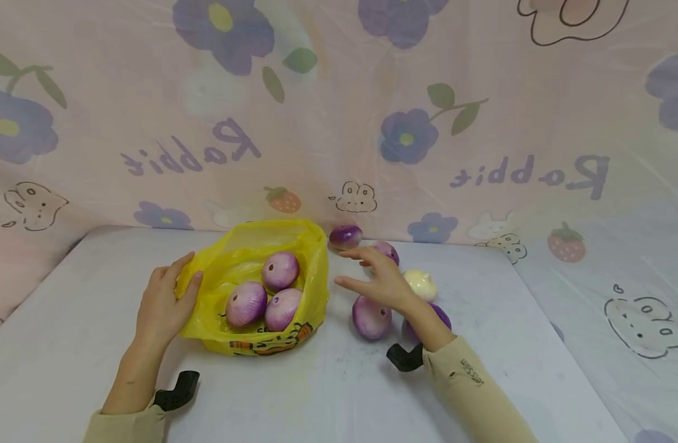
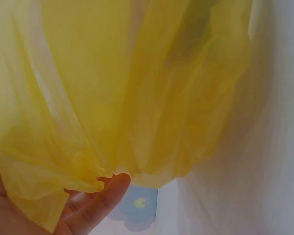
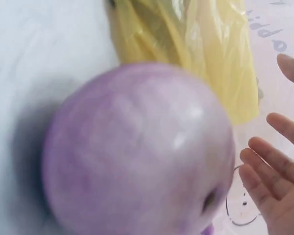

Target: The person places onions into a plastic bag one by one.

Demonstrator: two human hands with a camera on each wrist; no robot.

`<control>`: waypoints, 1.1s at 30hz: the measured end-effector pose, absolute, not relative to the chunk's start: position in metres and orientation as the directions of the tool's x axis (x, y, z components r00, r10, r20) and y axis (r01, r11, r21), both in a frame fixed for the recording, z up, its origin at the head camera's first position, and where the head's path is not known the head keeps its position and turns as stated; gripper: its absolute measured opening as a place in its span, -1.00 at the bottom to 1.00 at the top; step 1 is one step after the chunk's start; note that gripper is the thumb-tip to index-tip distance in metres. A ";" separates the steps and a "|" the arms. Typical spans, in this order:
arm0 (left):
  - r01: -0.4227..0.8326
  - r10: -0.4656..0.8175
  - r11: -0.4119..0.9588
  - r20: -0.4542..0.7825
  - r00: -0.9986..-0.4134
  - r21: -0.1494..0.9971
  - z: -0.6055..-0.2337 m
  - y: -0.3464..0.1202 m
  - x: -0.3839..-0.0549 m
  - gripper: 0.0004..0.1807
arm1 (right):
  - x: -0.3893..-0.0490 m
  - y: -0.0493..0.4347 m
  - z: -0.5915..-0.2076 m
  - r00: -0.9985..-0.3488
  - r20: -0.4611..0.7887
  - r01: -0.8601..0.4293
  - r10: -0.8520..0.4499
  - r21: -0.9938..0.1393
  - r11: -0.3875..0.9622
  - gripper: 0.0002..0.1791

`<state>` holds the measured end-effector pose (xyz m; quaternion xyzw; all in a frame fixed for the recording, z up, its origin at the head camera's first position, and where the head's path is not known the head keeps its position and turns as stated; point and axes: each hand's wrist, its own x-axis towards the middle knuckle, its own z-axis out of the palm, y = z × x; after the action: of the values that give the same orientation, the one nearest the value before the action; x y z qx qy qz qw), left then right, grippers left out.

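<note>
At the bag's (image 1: 317,289) edge, left grip (image 1: 163,300) pinches; right grip (image 1: 382,282) hovers apart.

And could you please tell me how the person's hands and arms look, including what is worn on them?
The left hand and right hand wear no gloves. The left sleeve and right sleeve are beige; the right one has small dark lettering, hard to read. A black, bent piece shows at each wrist: left piece, right piece.
</note>
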<state>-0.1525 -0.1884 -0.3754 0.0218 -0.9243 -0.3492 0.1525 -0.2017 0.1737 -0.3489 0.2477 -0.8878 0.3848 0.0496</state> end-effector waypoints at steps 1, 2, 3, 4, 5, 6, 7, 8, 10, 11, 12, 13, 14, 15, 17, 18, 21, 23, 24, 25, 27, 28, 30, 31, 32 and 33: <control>0.067 -0.147 0.756 0.269 -0.952 0.651 -0.375 -0.188 -0.153 -0.45 | -0.201 0.176 -0.350 -0.875 0.269 -0.472 -0.403 -0.662 0.583 -0.45; 0.068 -0.147 0.757 0.270 -0.952 0.650 -0.375 -0.188 -0.153 -0.46 | -0.201 0.179 -0.351 -0.875 0.262 -0.469 -0.407 -0.666 0.580 -0.45; 0.069 -0.146 0.758 0.271 -0.951 0.649 -0.375 -0.188 -0.153 -0.46 | -0.200 0.181 -0.351 -0.876 0.255 -0.464 -0.409 -0.673 0.576 -0.45; 0.069 -0.145 0.758 0.271 -0.952 0.648 -0.375 -0.188 -0.153 -0.46 | -0.200 0.183 -0.352 -0.876 0.248 -0.462 -0.414 -0.681 0.569 -0.45; 0.069 -0.145 0.759 0.271 -0.952 0.647 -0.375 -0.188 -0.153 -0.45 | -0.199 0.185 -0.352 -0.875 0.243 -0.459 -0.419 -0.689 0.561 -0.44; 0.069 -0.144 0.759 0.271 -0.952 0.647 -0.375 -0.188 -0.153 -0.45 | -0.199 0.188 -0.353 -0.875 0.236 -0.457 -0.423 -0.695 0.556 -0.44; 0.069 -0.143 0.759 0.270 -0.952 0.647 -0.374 -0.188 -0.153 -0.45 | -0.198 0.190 -0.353 -0.874 0.230 -0.455 -0.429 -0.697 0.554 -0.44; 0.068 -0.143 0.760 0.268 -0.953 0.647 -0.374 -0.188 -0.153 -0.45 | -0.198 0.192 -0.353 -0.872 0.223 -0.455 -0.435 -0.696 0.556 -0.43; 0.065 -0.143 0.761 0.264 -0.954 0.646 -0.374 -0.188 -0.153 -0.45 | -0.197 0.196 -0.354 -0.873 0.196 -0.446 -0.448 -0.692 0.567 -0.42; 0.065 -0.142 0.762 0.264 -0.954 0.645 -0.374 -0.188 -0.153 -0.45 | -0.197 0.198 -0.354 -0.870 0.182 -0.445 -0.457 -0.687 0.575 -0.41; 0.066 -0.141 0.762 0.264 -0.954 0.644 -0.374 -0.188 -0.153 -0.45 | -0.197 0.200 -0.355 -0.869 0.164 -0.442 -0.467 -0.682 0.583 -0.40; 0.065 -0.141 0.763 0.263 -0.954 0.643 -0.374 -0.188 -0.153 -0.45 | -0.197 0.203 -0.355 -0.867 0.149 -0.441 -0.476 -0.675 0.592 -0.40; 0.065 -0.140 0.764 0.263 -0.954 0.642 -0.374 -0.189 -0.153 -0.45 | -0.197 0.205 -0.356 -0.864 0.134 -0.440 -0.486 -0.671 0.597 -0.39; 0.066 -0.139 0.764 0.263 -0.955 0.642 -0.374 -0.189 -0.153 -0.45 | -0.197 0.207 -0.356 -0.860 0.118 -0.440 -0.497 -0.667 0.602 -0.39; 0.068 -0.136 0.764 0.262 -0.955 0.642 -0.374 -0.189 -0.153 -0.45 | -0.196 0.211 -0.357 -0.846 0.094 -0.452 -0.525 -0.649 0.612 -0.39; 0.067 -0.135 0.763 0.260 -0.956 0.643 -0.375 -0.189 -0.152 -0.45 | -0.196 0.213 -0.358 -0.840 0.080 -0.454 -0.537 -0.645 0.615 -0.38; 0.067 -0.134 0.763 0.258 -0.957 0.643 -0.375 -0.190 -0.152 -0.45 | -0.195 0.217 -0.359 -0.818 0.042 -0.464 -0.573 -0.637 0.615 -0.35; 0.069 -0.132 0.763 0.260 -0.956 0.643 -0.376 -0.190 -0.152 -0.45 | -0.194 0.219 -0.358 -0.805 0.018 -0.464 -0.593 -0.641 0.611 -0.34; 0.072 -0.132 0.763 0.263 -0.956 0.643 -0.376 -0.190 -0.152 -0.45 | -0.194 0.220 -0.358 -0.800 0.007 -0.464 -0.600 -0.641 0.611 -0.33; 0.075 -0.130 0.763 0.265 -0.955 0.643 -0.376 -0.190 -0.152 -0.45 | -0.194 0.221 -0.358 -0.795 -0.003 -0.467 -0.607 -0.636 0.615 -0.31; 0.077 -0.130 0.762 0.267 -0.955 0.643 -0.376 -0.190 -0.152 -0.45 | -0.194 0.223 -0.356 -0.787 -0.027 -0.470 -0.617 -0.622 0.626 -0.29; 0.076 -0.129 0.762 0.267 -0.955 0.643 -0.376 -0.190 -0.153 -0.45 | -0.193 0.223 -0.356 -0.784 -0.040 -0.472 -0.620 -0.611 0.636 -0.28; 0.071 -0.131 0.764 0.262 -0.956 0.642 -0.376 -0.190 -0.153 -0.45 | -0.193 0.224 -0.355 -0.778 -0.064 -0.476 -0.624 -0.589 0.653 -0.26; 0.070 -0.131 0.764 0.260 -0.957 0.641 -0.375 -0.191 -0.153 -0.45 | -0.193 0.224 -0.354 -0.776 -0.074 -0.477 -0.626 -0.580 0.660 -0.26; 0.068 -0.132 0.764 0.258 -0.957 0.642 -0.375 -0.191 -0.153 -0.45 | -0.192 0.224 -0.354 -0.774 -0.083 -0.478 -0.627 -0.573 0.666 -0.25; 0.067 -0.132 0.764 0.257 -0.957 0.641 -0.375 -0.191 -0.153 -0.45 | -0.192 0.224 -0.354 -0.772 -0.090 -0.481 -0.630 -0.565 0.670 -0.26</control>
<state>-0.1526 -0.1906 -0.3754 0.0174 -0.9281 -0.3427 0.1447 -0.1923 0.2241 -0.3541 0.3075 -0.9030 0.2652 -0.1403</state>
